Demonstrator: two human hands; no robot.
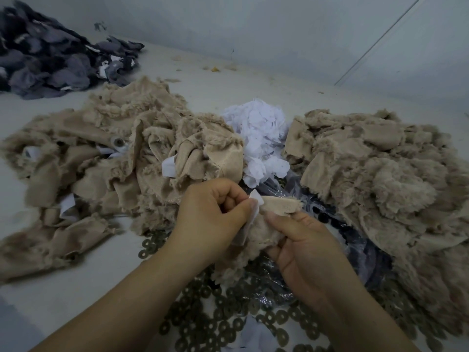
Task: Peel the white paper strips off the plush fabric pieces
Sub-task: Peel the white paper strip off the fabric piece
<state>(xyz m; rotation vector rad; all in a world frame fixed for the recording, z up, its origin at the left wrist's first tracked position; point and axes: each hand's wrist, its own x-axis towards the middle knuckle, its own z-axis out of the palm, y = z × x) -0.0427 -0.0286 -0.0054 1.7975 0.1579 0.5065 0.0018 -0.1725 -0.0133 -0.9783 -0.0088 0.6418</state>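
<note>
Head view, frame centre: my left hand [215, 214] pinches the paper strip [253, 209], my right hand [302, 240] grips the plush piece [274, 207]. Pulling too sharply, I judge, could tear the strip, leaving scraps stuck.

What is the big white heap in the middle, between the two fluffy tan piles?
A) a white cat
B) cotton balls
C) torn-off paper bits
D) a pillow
C: the white heap is loose crumpled paper bits, like the strip that the left hand pinches off the tan fabric piece held by the right hand.
</note>
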